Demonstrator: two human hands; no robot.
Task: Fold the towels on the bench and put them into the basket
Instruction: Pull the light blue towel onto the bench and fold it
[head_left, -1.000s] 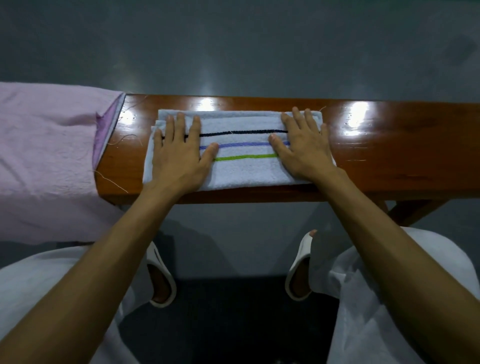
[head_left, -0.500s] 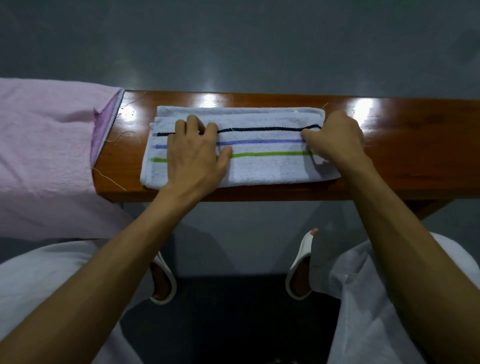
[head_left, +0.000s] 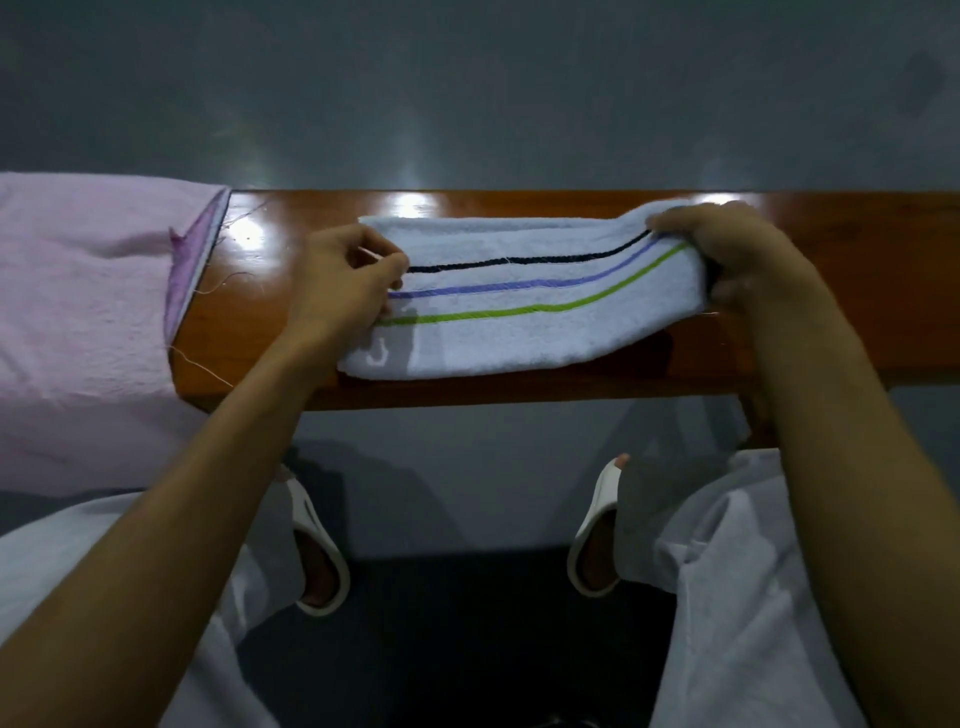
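Note:
A folded white towel (head_left: 519, 301) with black, purple and green stripes lies along the glossy wooden bench (head_left: 857, 291). My left hand (head_left: 337, 280) grips its left end with curled fingers. My right hand (head_left: 737, 260) grips the right end and holds it raised a little off the bench. A pink towel (head_left: 83, 312) drapes over the bench's left end. No basket is in view.
The bench runs across the view from left to right above a grey floor (head_left: 467, 93). Below it are my knees in white trousers and my feet in white slippers (head_left: 317, 551). Loose threads trail from the pink towel's edge.
Both hands went from pressing flat on the towel to gripping its two ends. The right end has lifted off the bench.

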